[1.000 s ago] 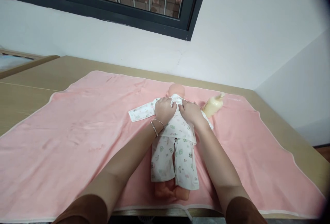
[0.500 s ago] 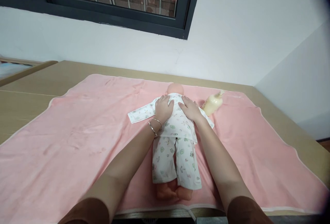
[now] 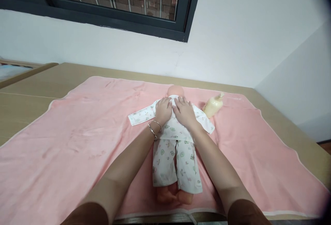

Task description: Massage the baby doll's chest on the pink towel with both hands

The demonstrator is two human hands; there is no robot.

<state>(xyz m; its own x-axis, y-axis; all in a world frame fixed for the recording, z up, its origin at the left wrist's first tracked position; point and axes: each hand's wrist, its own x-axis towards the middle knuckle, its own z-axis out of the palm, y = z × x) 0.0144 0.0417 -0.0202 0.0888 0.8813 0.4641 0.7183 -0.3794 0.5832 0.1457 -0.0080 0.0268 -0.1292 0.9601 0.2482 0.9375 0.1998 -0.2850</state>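
A baby doll (image 3: 177,90) in white printed pyjamas (image 3: 176,156) lies on a pink towel (image 3: 77,131), head away from me and bare feet near the front edge. My left hand (image 3: 163,109), with a bangle at the wrist, lies flat on the doll's upper body with fingers stretched out. My right hand (image 3: 183,111) lies flat beside it, fingers spread, the two hands almost touching below the doll's neck. One empty sleeve (image 3: 141,116) sticks out to the left.
A cream-coloured bottle (image 3: 213,106) lies on the towel just right of the doll's shoulder. The towel covers a wooden table (image 3: 23,104) set against a white wall under a dark-framed window. The table's right edge runs close to a side wall.
Both hands have slid inwards on the doll's chest, closer together; the right hand has moved off the shoulder toward the middle. The view shifted slightly.
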